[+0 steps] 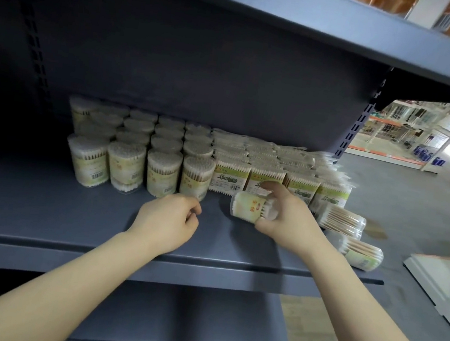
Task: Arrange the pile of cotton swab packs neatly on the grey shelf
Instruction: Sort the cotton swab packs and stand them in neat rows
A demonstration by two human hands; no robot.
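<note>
On the grey shelf (pixel 42 203), several round cotton swab tubs (pixel 127 166) stand upright in rows at the back left. To their right, flat bagged swab packs (pixel 269 173) with green labels stand in rows. My right hand (pixel 285 221) grips one round tub (pixel 247 206) lying on its side, just in front of the bagged packs. My left hand (pixel 168 220) hovers over the shelf in front of the upright tubs, fingers loosely curled, holding nothing. Two more tubs (pixel 343 221) lie on their sides at the shelf's right end, one nearer the front edge (pixel 361 255).
Another grey shelf board (pixel 297 5) hangs overhead, and a lower one (pixel 183 322) sits below. The shelf's right end is open to the grey floor (pixel 414 201). White boards (pixel 443 282) lie on the floor at right. White racks (pixel 412 129) stand far off.
</note>
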